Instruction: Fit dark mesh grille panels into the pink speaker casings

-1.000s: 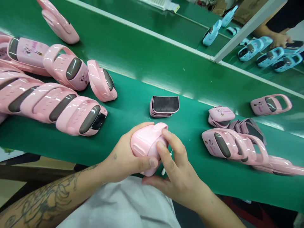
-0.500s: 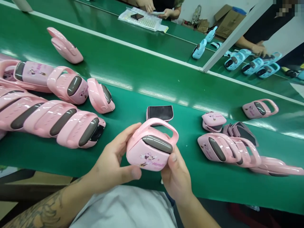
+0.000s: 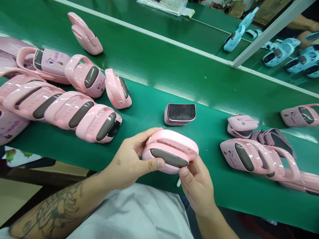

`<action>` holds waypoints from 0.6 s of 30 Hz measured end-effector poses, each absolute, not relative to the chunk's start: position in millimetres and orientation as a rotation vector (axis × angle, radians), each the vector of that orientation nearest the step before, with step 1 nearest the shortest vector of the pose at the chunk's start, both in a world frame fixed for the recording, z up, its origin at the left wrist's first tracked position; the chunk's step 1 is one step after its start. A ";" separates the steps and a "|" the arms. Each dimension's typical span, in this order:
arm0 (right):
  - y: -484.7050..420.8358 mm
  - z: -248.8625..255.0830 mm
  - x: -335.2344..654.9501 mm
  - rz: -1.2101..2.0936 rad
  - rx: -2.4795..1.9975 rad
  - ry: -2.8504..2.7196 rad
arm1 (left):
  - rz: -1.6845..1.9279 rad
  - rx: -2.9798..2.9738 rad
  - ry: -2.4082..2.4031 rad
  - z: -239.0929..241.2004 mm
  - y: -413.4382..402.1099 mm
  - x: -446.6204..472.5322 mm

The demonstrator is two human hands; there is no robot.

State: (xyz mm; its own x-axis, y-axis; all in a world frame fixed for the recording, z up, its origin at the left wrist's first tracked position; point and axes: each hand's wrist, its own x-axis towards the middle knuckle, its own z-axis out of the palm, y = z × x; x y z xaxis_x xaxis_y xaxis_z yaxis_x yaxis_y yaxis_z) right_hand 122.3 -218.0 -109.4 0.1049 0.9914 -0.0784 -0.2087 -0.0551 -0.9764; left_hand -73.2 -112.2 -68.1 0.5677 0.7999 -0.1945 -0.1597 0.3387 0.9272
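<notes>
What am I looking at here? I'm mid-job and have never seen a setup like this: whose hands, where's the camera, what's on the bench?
There's no machine: these are a person's bare hands. The one camera is worn on that person's head, looking forward and down. The left hand and right hand hold a pink handled case between them, its dark panel facing the camera. Beyond it, on the green surface, sits a stack of dark-faced pieces. More pink cases lie to both sides. Past the pale rail are light-blue ones, near another person's hand.
</notes>
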 end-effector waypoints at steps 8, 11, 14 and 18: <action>-215.6 -101.2 113.5 0.953 -1.319 -1.021 | 0.810 1.012 0.736 -84.6 -115.0 -71.9; -209.0 -98.6 110.4 0.922 -1.330 -1.052 | 0.837 1.022 0.694 -93.9 -114.1 -68.1; -193.7 -99.7 108.1 0.862 -1.286 -0.932 | 0.901 1.037 0.664 -97.8 -117.9 -53.5; -166.9 -101.9 108.2 0.725 -1.290 -0.805 | 1.086 0.991 0.806 -96.3 -117.7 -23.0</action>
State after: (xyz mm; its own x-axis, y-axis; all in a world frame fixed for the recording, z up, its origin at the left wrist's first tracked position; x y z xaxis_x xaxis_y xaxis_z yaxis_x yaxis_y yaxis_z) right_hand 108.2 -166.9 -101.9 0.5395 0.8351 0.1080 -0.0196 0.1407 -0.9899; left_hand -23.0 -117.7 -96.3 0.2805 0.9583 -0.0545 -0.3297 0.1495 0.9322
